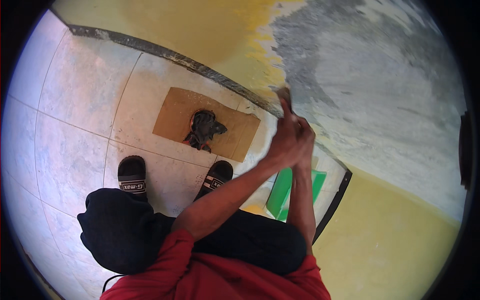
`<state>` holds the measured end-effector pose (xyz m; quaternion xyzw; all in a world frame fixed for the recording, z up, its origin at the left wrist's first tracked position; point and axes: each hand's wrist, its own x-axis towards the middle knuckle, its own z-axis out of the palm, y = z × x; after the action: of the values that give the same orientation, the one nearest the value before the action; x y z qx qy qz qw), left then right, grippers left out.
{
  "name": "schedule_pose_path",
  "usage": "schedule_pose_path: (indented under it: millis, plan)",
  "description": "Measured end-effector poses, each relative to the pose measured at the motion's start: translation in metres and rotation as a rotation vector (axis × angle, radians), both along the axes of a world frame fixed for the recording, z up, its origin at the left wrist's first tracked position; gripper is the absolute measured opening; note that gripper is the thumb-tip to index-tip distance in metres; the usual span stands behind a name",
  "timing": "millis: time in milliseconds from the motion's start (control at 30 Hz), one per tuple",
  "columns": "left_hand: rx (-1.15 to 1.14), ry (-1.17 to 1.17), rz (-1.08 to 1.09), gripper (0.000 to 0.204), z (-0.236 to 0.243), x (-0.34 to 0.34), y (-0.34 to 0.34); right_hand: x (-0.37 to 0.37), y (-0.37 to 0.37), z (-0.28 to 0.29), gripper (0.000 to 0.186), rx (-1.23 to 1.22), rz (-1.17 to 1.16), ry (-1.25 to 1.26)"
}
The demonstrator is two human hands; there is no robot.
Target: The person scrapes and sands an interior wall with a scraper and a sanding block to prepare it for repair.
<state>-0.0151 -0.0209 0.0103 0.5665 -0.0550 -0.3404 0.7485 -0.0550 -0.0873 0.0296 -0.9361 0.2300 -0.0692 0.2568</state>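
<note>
Both my hands are together at the wall, gripping a scraper (284,93) whose dark blade meets the surface. The wall (320,65) is patchy grey there, beside a ragged edge of yellow paint (260,55). My left hand (284,142) is closed and overlaps my right hand (305,134), which is also closed. Most of the handle is hidden by the fingers, and slight blur softens the fingertips. One finger stretches up along the tool toward the blade.
On the tiled floor lies a cardboard sheet (172,112) with crumpled black, red-edged gloves (204,129) on it. A green plastic tray-like thing (280,192) is behind my forearms. A dark skirting strip (200,69) edges the wall. My sandalled feet (132,175) are nearby.
</note>
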Motion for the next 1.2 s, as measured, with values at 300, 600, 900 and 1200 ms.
schedule_pose_path:
  millis: [300,600,900,1200]
  plan:
    - [-0.049,-0.13,-0.035,0.088,0.015,-0.01,0.006,-0.008,0.009,0.022,0.021,0.172,-0.137,0.063]
    - [0.004,-0.059,-0.07,0.09,-0.004,-0.003,0.01,0.003,0.018,0.001,0.02,0.036,-0.035,0.002]
    - [-0.055,-0.081,0.118,0.089,-0.018,0.01,0.016,0.016,0.024,-0.006,0.019,0.268,-0.14,-0.009]
    - [-0.097,-0.027,-0.104,0.092,-0.006,-0.003,0.012,-0.002,0.029,-0.001,0.023,0.346,-0.274,-0.19]
